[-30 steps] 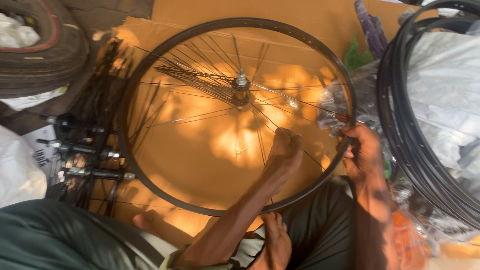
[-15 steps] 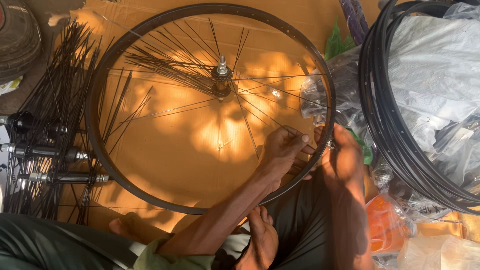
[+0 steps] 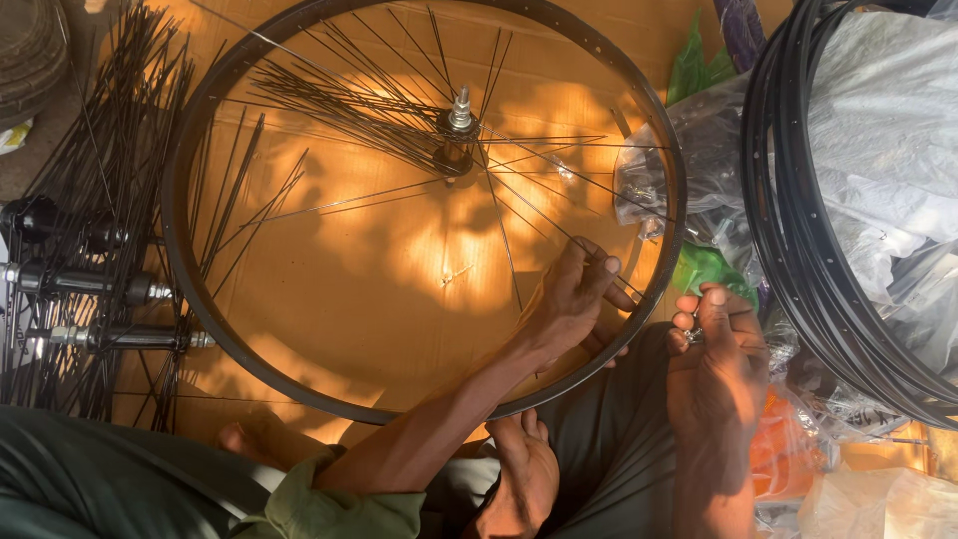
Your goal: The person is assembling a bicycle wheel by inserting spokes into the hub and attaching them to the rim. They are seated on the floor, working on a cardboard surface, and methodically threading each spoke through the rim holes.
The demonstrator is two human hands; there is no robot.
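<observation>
A black bicycle rim (image 3: 190, 260) lies flat on brown cardboard, its metal hub (image 3: 457, 130) near the top with thin spokes (image 3: 544, 215) fanning out, many loose on the left side. My left hand (image 3: 571, 297) reaches inside the rim at the lower right and pinches a spoke close to the rim. My right hand (image 3: 714, 344) sits just outside the rim there, fingers closed on a small metal piece, probably a spoke nipple (image 3: 696, 334).
A stack of black rims (image 3: 798, 260) wrapped in plastic stands at the right. Loose spokes (image 3: 100, 130) and several hubs (image 3: 90, 284) lie at the left. A clear bag of small parts (image 3: 689, 190) rests by the rim. My bare foot (image 3: 524, 479) is below.
The view has shifted, so the wheel sits higher and further left in the picture. My left hand stays at the spoke near the rim; my right hand has drawn slightly away from it.
</observation>
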